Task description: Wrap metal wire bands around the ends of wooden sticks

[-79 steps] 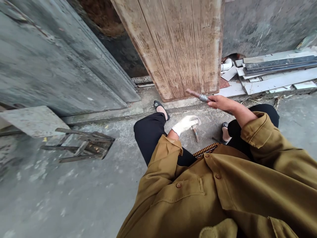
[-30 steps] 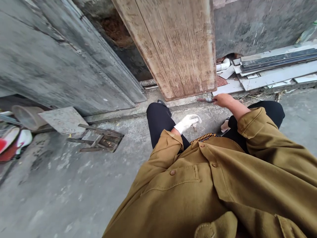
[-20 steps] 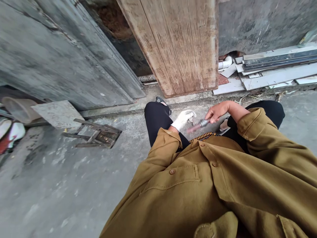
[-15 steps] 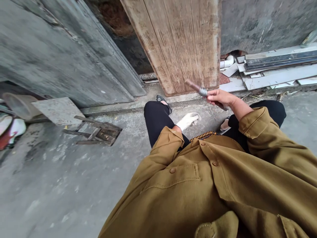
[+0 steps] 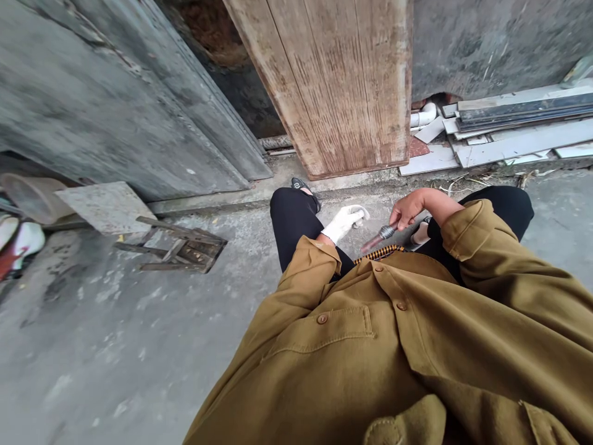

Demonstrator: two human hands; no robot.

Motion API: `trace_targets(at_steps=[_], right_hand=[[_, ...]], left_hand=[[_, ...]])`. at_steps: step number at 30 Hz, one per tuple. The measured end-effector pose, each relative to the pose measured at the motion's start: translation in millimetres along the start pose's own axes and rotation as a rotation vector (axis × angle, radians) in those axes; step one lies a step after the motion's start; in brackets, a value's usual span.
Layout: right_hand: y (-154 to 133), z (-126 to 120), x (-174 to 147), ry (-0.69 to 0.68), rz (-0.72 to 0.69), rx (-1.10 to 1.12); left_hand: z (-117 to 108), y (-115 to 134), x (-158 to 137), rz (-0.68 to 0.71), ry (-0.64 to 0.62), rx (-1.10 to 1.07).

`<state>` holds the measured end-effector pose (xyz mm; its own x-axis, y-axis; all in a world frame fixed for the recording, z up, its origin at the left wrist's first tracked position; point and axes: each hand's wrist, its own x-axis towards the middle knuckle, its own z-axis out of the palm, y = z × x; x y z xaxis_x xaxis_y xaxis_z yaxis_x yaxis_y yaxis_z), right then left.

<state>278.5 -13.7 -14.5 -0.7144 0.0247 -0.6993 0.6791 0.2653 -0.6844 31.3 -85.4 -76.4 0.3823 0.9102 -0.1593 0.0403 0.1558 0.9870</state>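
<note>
My right hand (image 5: 406,209) is bare and closed around a brown, stick-like tool (image 5: 377,238) with silvery wire wound about its middle. The tool's free end points down and left, towards my lap, and is slightly blurred. What kind of tool it is cannot be made out. My left hand (image 5: 345,222) wears a white glove and is held low between my knees, fingers curled in. Whether it grips anything is hidden. A gap separates the glove from the tool.
A wooden plank panel (image 5: 343,93) leans at the wall before me. Stacked boards (image 5: 523,117) and a white pipe elbow (image 5: 426,114) are to the right. On the left, a small wooden stool (image 5: 180,247) lies on the concrete floor near a flat slab (image 5: 99,207).
My right hand has turned over and come down towards me; the tool's free end has swung from the panel's lower edge to my lap. My left hand has shifted slightly left.
</note>
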Motion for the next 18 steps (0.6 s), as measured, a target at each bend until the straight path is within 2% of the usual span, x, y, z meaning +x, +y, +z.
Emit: trace_targets(at_steps=[1,2,4,6,7,9,10,12,15,18], right_hand=[[-4.0,-0.6,-5.4,0.050,-0.134,0.087],[-7.4,-2.2,-11.6,0.173,-0.263,0.177],[-11.2,-7.9,-23.4,0.499,-0.455,0.352],[-9.4,-14.8,-31.3,0.842,-0.559,0.522],[-6.2,-18.2,-33.0,0.989,-0.564,0.588],[3.8,-24.1,-32.2,1.210,-0.435,0.638],[9.8,-26.5,-30.2,1.284,-0.298,0.600],[20.8,-29.7,-25.2,1.342,0.032,0.407],[28.3,-30.5,-19.3,1.248,0.391,0.005],[24.4,-26.0,-14.9,0.986,0.541,-0.276]], left_hand=[[1.2,-0.3,0.3,0.000,0.033,-0.019],[2.6,-0.6,0.6,0.003,0.053,-0.036],[5.9,-1.0,0.9,0.011,0.040,-0.048],[9.5,-0.4,0.1,0.003,-0.045,-0.021],[11.3,0.7,-0.8,-0.007,-0.096,-0.005],[14.1,4.5,-3.7,-0.026,-0.174,-0.003],[15.0,7.2,-5.6,-0.035,-0.208,-0.021],[14.9,12.9,-9.3,-0.054,-0.255,-0.066],[9.4,18.6,-12.7,-0.084,-0.272,-0.099],[-1.0,18.4,-12.1,-0.036,-0.221,-0.156]])
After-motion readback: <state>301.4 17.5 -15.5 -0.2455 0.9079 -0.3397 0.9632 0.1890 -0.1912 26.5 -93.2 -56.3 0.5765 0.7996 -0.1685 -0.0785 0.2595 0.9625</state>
